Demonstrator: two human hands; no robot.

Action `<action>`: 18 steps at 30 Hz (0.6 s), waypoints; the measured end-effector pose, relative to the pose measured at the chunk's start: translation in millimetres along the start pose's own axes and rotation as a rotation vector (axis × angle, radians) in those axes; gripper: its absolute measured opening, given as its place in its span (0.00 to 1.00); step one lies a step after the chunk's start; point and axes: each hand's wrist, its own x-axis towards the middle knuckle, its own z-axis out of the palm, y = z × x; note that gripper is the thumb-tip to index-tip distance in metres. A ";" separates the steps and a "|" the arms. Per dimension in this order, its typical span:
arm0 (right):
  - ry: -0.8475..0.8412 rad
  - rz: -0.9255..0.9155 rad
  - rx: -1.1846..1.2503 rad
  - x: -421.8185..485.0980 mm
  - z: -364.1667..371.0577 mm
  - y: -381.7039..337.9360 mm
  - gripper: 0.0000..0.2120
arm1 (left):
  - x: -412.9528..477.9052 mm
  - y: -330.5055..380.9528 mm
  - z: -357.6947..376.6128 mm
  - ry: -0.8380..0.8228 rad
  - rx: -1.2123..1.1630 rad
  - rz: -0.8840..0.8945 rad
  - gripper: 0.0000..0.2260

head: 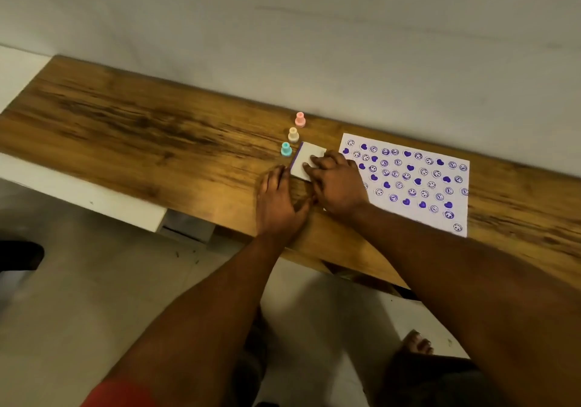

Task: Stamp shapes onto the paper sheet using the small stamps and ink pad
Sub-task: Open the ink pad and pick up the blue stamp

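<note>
Ink pad: a small, flat white case with a purple edge, lid down, on the wooden table between the stamps and the paper.
Handling: it looks light, stiff and smooth, likely to slide; best held by its side edges.
Right hand: fingers spread flat on the lid, pressing, not clamped around it.
Left hand: flat on the table, fingertips at the case's near left edge, holding nothing.
Stamps: blue stamp, cream stamp and pink stamp stand upright in a row just left of the pad; small, hard, easily tipped, gripped by the narrow neck.
Paper: thin white sheet to the right, nearly filled with purple hearts and smiley faces.
</note>
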 end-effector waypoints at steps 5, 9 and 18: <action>-0.050 -0.031 -0.028 -19.3 1.6 -29.2 0.24 | -17.8 -6.1 -9.2 0.051 -0.084 -0.098 0.37; -0.072 -0.068 -0.073 -29.6 6.6 -42.0 0.23 | -23.3 -21.9 -22.1 -0.002 -0.084 -0.061 0.35; -0.198 -0.386 0.040 -31.7 -6.7 -10.4 0.20 | -44.4 -56.1 -37.5 -0.125 -0.140 0.102 0.34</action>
